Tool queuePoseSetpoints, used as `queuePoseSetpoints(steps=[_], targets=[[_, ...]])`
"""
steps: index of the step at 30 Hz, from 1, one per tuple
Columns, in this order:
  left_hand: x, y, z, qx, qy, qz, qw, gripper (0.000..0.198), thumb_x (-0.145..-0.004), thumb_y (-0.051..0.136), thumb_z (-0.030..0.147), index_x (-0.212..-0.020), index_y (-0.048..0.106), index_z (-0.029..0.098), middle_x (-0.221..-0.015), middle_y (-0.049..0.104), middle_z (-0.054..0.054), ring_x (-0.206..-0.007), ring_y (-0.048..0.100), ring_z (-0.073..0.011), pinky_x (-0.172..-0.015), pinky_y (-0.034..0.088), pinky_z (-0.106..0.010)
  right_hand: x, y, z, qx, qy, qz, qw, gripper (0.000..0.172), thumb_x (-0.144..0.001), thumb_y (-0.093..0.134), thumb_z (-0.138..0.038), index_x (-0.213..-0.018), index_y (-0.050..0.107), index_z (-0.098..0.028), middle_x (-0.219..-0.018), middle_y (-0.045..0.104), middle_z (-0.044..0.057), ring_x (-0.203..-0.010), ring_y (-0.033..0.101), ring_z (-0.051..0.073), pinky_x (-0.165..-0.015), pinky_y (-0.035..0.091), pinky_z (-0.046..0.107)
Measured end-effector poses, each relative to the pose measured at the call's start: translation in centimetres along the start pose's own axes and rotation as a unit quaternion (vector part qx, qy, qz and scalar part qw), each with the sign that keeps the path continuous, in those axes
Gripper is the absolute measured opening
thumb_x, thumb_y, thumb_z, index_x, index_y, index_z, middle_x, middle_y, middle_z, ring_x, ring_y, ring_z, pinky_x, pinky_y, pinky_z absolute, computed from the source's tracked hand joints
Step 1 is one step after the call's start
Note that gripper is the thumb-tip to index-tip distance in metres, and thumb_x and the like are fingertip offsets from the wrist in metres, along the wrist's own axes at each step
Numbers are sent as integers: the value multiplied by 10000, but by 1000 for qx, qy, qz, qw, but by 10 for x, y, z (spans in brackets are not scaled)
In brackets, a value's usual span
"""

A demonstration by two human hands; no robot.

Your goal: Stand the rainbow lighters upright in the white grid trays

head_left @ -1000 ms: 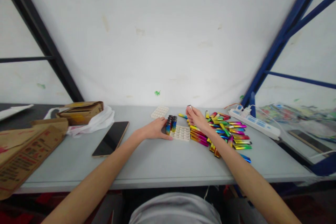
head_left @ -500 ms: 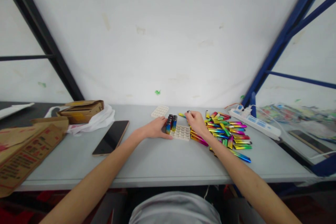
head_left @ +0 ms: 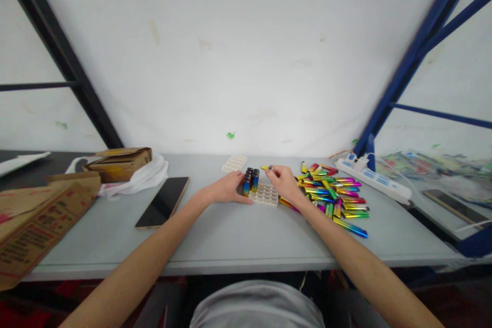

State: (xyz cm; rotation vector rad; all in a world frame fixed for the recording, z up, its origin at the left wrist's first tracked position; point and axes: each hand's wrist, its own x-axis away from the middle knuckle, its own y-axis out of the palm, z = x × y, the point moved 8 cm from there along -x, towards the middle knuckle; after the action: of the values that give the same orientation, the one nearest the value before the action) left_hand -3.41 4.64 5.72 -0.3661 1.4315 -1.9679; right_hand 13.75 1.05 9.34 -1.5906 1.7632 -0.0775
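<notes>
Since the earlier frames, our right hand (head_left: 283, 184) has shifted left from the lighter pile (head_left: 332, 192) to the tray (head_left: 266, 196). Its fingertips are clamped on one lighter (head_left: 271, 168), only the cap end showing, above the tray's far edge. Our left hand (head_left: 226, 188) lies unclenched against the tray's left side, beside the standing lighters (head_left: 249, 180); the right is nearer the empty cells.

tray (head_left: 265, 195) centre | lighter pile (head_left: 334, 195) right | phone (head_left: 163, 202) left
</notes>
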Motion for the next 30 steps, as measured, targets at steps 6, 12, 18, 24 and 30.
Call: queuePoseSetpoints(steps=[6,12,18,24,30], targets=[[0,0,0,-3,-4,-1,1000,671,-692,824,731,-1053,674,187,-1077,709,-117,-1008,658,-343,-952,545,-459,4,-9,-18,-18,-36,0,999,396,-1009,475,-601,-887,570,-237,-606,419,-66,-580,406,149,-591,313,276],[0,0,0,0,-1,2,1000,664,-693,829,724,-1063,677,195,-1077,707,-107,-1016,658,-337,-946,543,-439,5,-7,-25,26,-98,-42,994,336,-1091,420,-507,-987,586,-235,-776,631,2,-716,596,183,-700,433,290],[0,1,-1,-12,-2,-1,1000,655,-705,822,722,-1055,676,188,-1066,703,-114,-1018,661,-344,-931,545,-445,7,-2,-30,83,-157,-61,982,367,-1059,527,-534,-948,678,-220,-761,659,23,-705,597,189,-712,444,303],[1,1,-1,-4,-6,2,1000,651,-700,841,704,-1059,677,186,-1069,703,-116,-1004,665,-342,-919,549,-445,10,6,-26,57,-141,-103,983,285,-1045,573,-482,-1085,686,-223,-746,696,-3,-672,637,182,-690,460,289],[2,0,-1,-16,-10,7,1000,657,-688,841,723,-1034,675,189,-1054,703,-106,-984,661,-332,-910,547,-430,12,19,-21,66,-126,-168,975,162,-1013,659,-372,-1082,616,-232,-748,686,-27,-658,640,175,-684,463,285]])
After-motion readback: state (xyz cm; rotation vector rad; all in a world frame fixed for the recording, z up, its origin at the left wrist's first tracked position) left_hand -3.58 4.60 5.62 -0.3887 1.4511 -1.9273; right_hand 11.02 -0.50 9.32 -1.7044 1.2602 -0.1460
